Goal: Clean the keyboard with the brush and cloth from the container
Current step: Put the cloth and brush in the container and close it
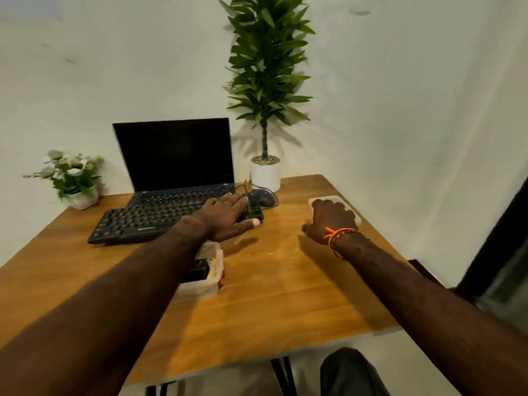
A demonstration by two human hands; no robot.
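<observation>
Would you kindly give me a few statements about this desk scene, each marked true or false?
1. The left hand lies with straight fingers on the right end of the black keyboard. True.
2. The laptop screen shows a bright picture. False: the screen is dark.
3. The right hand rests on the flat white lid near the table's far right corner. True.
4. The container stands behind the laptop. False: it sits near the person, partly under the left forearm.
5. The mouse lies left of the keyboard. False: it lies at its right end, near the white plant pot.
</observation>
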